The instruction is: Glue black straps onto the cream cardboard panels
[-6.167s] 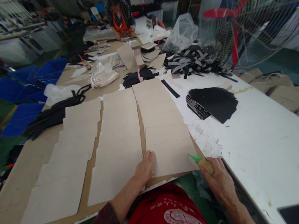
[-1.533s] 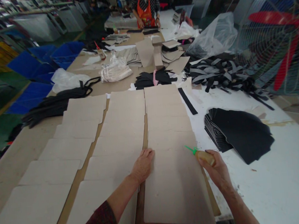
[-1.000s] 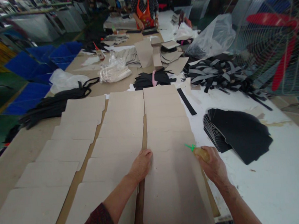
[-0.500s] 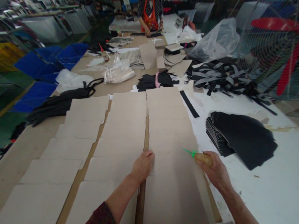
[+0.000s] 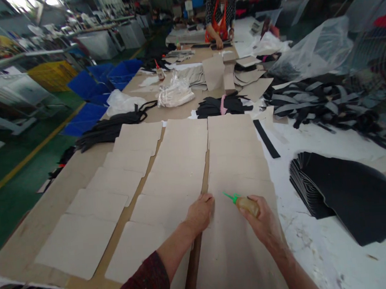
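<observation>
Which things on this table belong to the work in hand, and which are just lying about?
Seemingly in use:
squeeze bottle with green nozzle, in the right hand
beige sheets, under the left hand

Apparently just lying about:
black strip
black sheets
clear plastic bag
pink-banded black bundle

Over on the left, a yellow crate [image 5: 52, 76] stands near some blue bins [image 5: 125, 73]. Up at the far end there's a person [image 5: 212, 10] in an orange apron [image 5: 217, 26]. A clear bag [image 5: 312, 50] sits behind that heap of strips [image 5: 310, 99], and a pink band [image 5: 223, 104] circles a black bundle [image 5: 210, 106].
</observation>
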